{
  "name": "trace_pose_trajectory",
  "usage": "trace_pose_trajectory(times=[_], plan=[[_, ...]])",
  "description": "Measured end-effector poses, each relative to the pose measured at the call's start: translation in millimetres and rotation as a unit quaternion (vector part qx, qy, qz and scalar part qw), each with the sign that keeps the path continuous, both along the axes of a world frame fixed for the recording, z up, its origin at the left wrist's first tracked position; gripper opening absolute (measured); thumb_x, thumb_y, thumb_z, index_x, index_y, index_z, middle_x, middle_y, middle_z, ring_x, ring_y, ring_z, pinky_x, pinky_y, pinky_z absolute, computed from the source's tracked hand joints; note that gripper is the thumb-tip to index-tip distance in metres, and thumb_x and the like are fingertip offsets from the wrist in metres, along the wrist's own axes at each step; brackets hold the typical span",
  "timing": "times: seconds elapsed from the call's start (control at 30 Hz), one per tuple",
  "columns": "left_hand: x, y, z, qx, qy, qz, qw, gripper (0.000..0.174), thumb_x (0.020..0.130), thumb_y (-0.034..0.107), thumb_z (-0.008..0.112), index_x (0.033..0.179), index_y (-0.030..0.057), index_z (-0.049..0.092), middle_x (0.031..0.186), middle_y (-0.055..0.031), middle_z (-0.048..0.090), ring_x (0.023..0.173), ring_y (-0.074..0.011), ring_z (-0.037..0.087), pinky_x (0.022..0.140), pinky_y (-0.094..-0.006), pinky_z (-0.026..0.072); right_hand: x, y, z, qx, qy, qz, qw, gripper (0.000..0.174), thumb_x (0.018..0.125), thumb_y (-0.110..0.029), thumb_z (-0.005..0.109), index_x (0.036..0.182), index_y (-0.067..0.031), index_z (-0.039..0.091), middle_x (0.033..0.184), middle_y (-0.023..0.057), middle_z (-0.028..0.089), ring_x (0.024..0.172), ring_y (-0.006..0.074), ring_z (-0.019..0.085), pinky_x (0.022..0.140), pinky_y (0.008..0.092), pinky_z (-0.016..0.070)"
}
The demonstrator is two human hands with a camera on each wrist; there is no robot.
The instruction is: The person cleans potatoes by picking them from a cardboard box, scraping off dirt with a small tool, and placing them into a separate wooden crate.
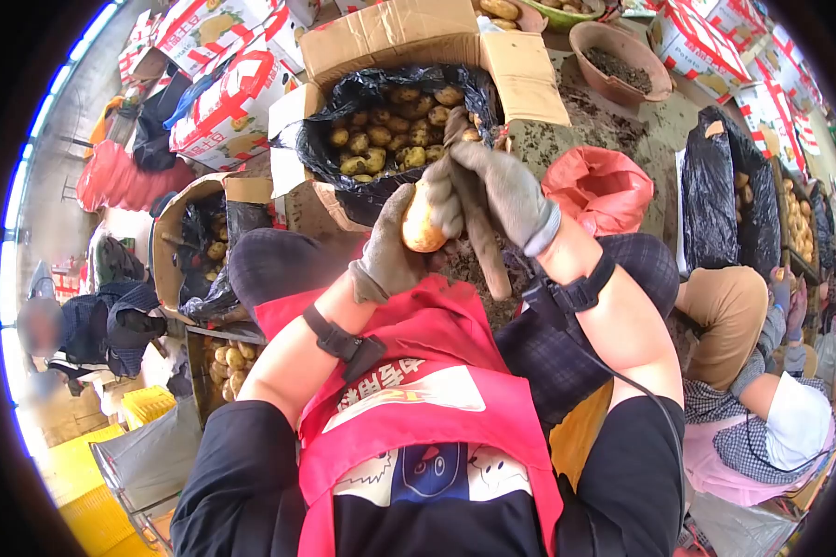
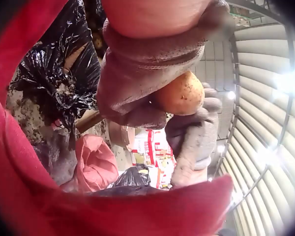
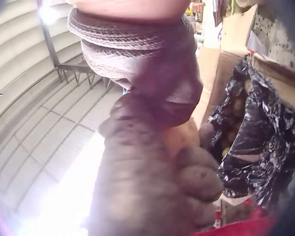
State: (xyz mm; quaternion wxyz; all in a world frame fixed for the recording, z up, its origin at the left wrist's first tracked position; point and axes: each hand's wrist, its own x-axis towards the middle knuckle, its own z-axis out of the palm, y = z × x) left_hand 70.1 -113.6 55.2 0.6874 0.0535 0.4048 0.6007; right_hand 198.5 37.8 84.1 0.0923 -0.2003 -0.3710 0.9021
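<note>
While an oval, dark-flecked yellow potato (image 1: 423,229) is held at mid-frame, wiping it looks to be the step in hand.

The person's left hand (image 1: 387,249), in a grey-brown knit glove, curls thumb and fingers round the potato; the right hand (image 1: 513,181), gloved alike, appears curled on a long brown cloth-like strip (image 1: 483,239) just beside it, its fingertips partly hidden. The next move would seem to call for turning the potato so that the strip can reach soiled skin. Beyond, at upper centre, stands an open brown cardboard box (image 1: 390,42) with a crinkled black plastic liner (image 1: 318,144), full of yellow potatoes (image 1: 378,136); a crumpled red plastic bag (image 1: 559,176) lies right of centre.
</note>
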Motion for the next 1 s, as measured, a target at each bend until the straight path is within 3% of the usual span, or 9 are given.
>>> trace_pose_trajectory(times=[0.03, 0.1, 0.2, 0.47, 0.57, 0.67, 0.7, 0.87, 1.0], plan=[[-6, -3, -8, 0.045, -0.019, -0.049, 0.998, 0.055, 0.102, 0.067, 0.046, 0.125, 0.0206, 0.064, 0.096, -0.0016, 0.068, 0.084, -0.021, 0.064, 0.061, -0.0322, 0.0433, 0, 7, -2, 0.005, -0.007, -0.036, 0.999, 0.046, 0.111, -0.038, 0.044, 0.108, 0.0031, 0.065, 0.087, 0.0121, 0.071, 0.068, 0.0244, 0.07, 0.064, 0.0375, 0.0585], [-3, -1, -4, 0.023, -0.082, -0.045, 0.995, 0.064, 0.104, 0.066, 0.043, 0.128, 0.0105, 0.063, 0.09, -0.0137, 0.07, 0.073, -0.0263, 0.064, 0.06, -0.034, 0.0491, 9, 22, -14, 0.042, -0.048, -0.119, 0.991, 0.044, 0.108, -0.039, 0.048, 0.108, 0.0021, 0.065, 0.087, 0.0098, 0.069, 0.068, 0.0218, 0.068, 0.063, 0.0344, 0.0576], [-3, 8, -9, 0.022, -0.116, -0.072, 0.99, 0.066, 0.104, 0.066, 0.043, 0.13, 0.0084, 0.062, 0.092, -0.0171, 0.071, 0.074, -0.0276, 0.065, 0.059, -0.0341, 0.0488, 29, 41, -21, 0.071, -0.053, -0.238, 0.967, 0.05, 0.107, -0.043, 0.051, 0.113, 0.0047, 0.066, 0.087, 0.0087, 0.07, 0.069, 0.0205, 0.069, 0.063, 0.0318, 0.0579], [52, 101, -25, -0.046, 0.08, -0.172, 0.981, 0.055, 0.105, 0.062, 0.052, 0.136, 0.0174, 0.062, 0.102, -0.0015, 0.073, 0.074, -0.0161, 0.07, 0.057, -0.0276, 0.0552, 142, 74, 70, 0.265, -0.022, -0.478, 0.837, 0.049, 0.11, -0.034, 0.042, 0.118, 0.006, 0.069, 0.09, 0.0112, 0.072, 0.067, 0.0217, 0.063, 0.063, 0.0347, 0.0532], [87, 163, -72, -0.069, 0.054, -0.223, 0.971, 0.047, 0.103, 0.057, 0.06, 0.128, 0.0184, 0.066, 0.096, 0.0005, 0.074, 0.071, -0.0123, 0.067, 0.057, -0.0242, 0.0524, 170, 87, 57, 0.245, 0.01, -0.483, 0.841, 0.049, 0.109, -0.038, 0.047, 0.118, 0.0046, 0.069, 0.091, 0.0118, 0.073, 0.067, 0.0196, 0.066, 0.061, 0.0317, 0.0554], [122, 236, -132, -0.106, 0.189, -0.22, 0.951, 0.05, 0.098, 0.061, 0.064, 0.119, 0.0165, 0.07, 0.094, -0.0028, 0.073, 0.067, -0.0149, 0.066, 0.05, -0.0293, 0.0509, 172, 88, 55, 0.238, -0.086, -0.497, 0.83, 0.053, 0.111, -0.038, 0.041, 0.121, 0.0069, 0.067, 0.086, 0.01, 0.072, 0.064, 0.0204, 0.063, 0.061, 0.033, 0.0531], [129, 256, -161, -0.059, 0.182, -0.22, 0.957, 0.051, 0.097, 0.061, 0.067, 0.111, 0.0118, 0.07, 0.092, -0.0034, 0.074, 0.074, -0.0139, 0.069, 0.058, -0.0296, 0.0541, 174, 90, 55, 0.238, -0.089, -0.498, 0.829, 0.053, 0.111, -0.038, 0.041, 0.121, 0.0069, 0.067, 0.086, 0.01, 0.072, 0.064, 0.0204, 0.063, 0.061, 0.033, 0.0531], [160, 315, -266, -0.16, 0.35, -0.187, 0.904, 0.085, 0.084, 0.054, 0.083, 0.144, 0.0055, 0.048, 0.126, -0.0195, 0.065, 0.097, -0.036, 0.072, 0.065, -0.0493, 0.0623, 176, 100, 55, 0.16, -0.118, -0.507, 0.839, 0.056, 0.112, -0.043, 0.041, 0.121, 0.0066, 0.066, 0.083, 0.0088, 0.069, 0.061, 0.0192, 0.063, 0.055, 0.0296, 0.0523], [172, 327, -352, -0.178, 0.268, -0.172, 0.931, 0.088, 0.081, 0.039, 0.09, 0.145, 0.0047, 0.041, 0.125, -0.0207, 0.063, 0.1, -0.0354, 0.071, 0.067, -0.0504, 0.0629, 170, 117, 59, 0.111, -0.19, -0.505, 0.835, 0.058, 0.112, -0.047, 0.038, 0.12, 0.0042, 0.065, 0.078, 0.0096, 0.065, 0.056, 0.0218, 0.06, 0.049, 0.0305, 0.0499]])
